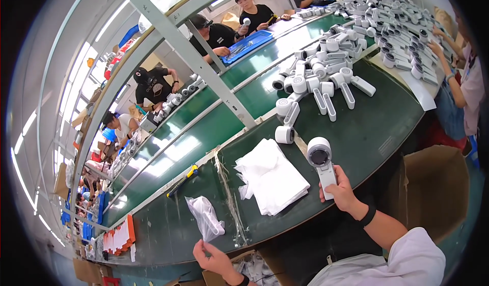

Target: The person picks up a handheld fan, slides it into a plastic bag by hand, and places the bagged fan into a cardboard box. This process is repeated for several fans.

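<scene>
My right hand point(342, 190) is closed round the grey handle of a white handheld fan point(319, 155). The fan stands upright above the bench edge, its round head up and its dark centre facing me. At the front edge of the bench, my left hand point(214, 260) pinches the near end of a clear plastic bag point(205, 217). A white, elongated item lies inside that bag; the film blurs its exact shape. Between the two hands, a stack of white plastic bags point(272, 176) lies on the dark green bench point(356, 138).
Many more handheld fans point(331, 74) are heaped at the far right. A yellow-and-black utility knife point(182, 180) lies left of the bags, and orange-and-white boxes point(119, 236) stand farther left. A cardboard box point(433, 189) is at my right. A metal post point(193, 56) rises beyond the bench; people work across the conveyor point(204, 118).
</scene>
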Available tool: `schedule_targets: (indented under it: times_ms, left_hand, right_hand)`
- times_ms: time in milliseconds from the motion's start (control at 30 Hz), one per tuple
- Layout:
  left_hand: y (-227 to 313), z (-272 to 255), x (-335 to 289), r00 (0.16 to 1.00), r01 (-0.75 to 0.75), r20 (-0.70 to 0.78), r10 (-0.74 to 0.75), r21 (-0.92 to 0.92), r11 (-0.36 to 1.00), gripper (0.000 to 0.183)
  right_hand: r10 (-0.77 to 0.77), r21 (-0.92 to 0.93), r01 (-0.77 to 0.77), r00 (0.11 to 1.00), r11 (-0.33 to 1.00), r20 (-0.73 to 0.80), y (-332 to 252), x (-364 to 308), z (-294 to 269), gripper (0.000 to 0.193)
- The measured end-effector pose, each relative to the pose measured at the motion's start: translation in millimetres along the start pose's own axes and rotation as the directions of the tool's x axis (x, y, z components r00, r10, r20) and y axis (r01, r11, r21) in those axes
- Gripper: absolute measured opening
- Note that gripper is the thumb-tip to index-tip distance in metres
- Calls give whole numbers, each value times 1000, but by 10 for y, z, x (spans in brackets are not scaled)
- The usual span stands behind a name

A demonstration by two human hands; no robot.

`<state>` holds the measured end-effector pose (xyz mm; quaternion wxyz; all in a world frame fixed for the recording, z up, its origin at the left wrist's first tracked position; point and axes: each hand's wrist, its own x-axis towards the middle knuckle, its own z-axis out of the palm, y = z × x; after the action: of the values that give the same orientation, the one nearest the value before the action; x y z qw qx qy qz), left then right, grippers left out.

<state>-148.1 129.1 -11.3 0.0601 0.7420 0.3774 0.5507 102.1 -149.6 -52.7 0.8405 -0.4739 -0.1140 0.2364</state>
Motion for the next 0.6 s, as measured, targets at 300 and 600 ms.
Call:
schedule_targets:
  times_ms: [300, 600]
  left_hand:
    - [1492, 768, -169, 694, -369, 462, 552, -430, 824, 29]
    - [1416, 1027, -316, 561, -408, 661, 499, -304, 861, 21]
  right_hand:
    - [-23, -27, 22, 1000, 999, -10, 25, -11, -46, 48]
    - [-11, -38, 11, 1000, 999, 10, 6, -23, -47, 49]
